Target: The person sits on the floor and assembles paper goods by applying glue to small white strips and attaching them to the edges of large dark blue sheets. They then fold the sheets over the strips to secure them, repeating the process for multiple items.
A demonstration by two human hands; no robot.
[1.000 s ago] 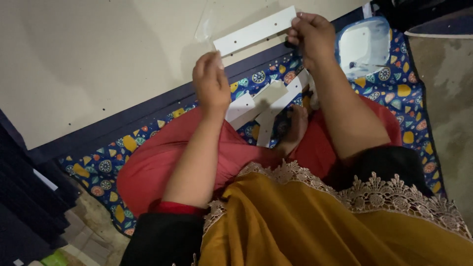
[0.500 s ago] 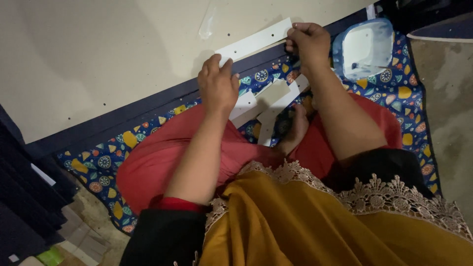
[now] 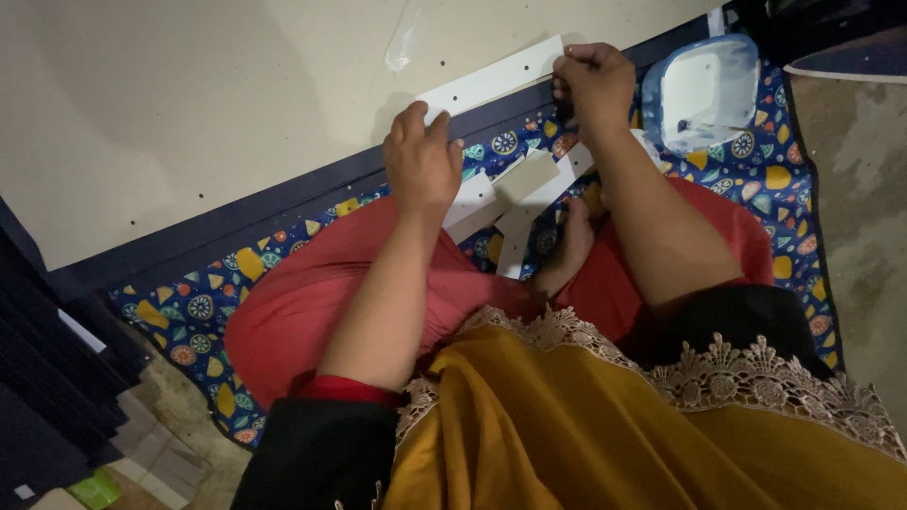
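A long, flat white strip with small round holes along it [image 3: 491, 80] lies slantwise on the edge of a large beige board [image 3: 189, 104], its right end higher in the picture than its left. The right hand [image 3: 593, 83] pinches that right end, fingers curled tight over the strip's corner, with something dark half hidden under the fingers that cannot be made out. The left hand [image 3: 423, 162] presses down at the strip's left end, fingers bent and close together, the fingertips touching the strip and the board's dark navy edge band [image 3: 283, 203] just below it. Beneath the two hands, on a blue mat printed with yellow and orange fruit shapes [image 3: 189, 312], lie several more white flat pieces [image 3: 515, 194], overlapping one another between the person's knees. The person sits cross-legged in red trousers [image 3: 312, 302], with a bare foot [image 3: 567, 250] showing beside the loose pieces, and a mustard-yellow cloth trimmed with pale lace [image 3: 605, 425] fills the near part of the view. To the right of the right hand, on the mat, stands a translucent pale blue plastic tub [image 3: 704, 90] with a white inside.
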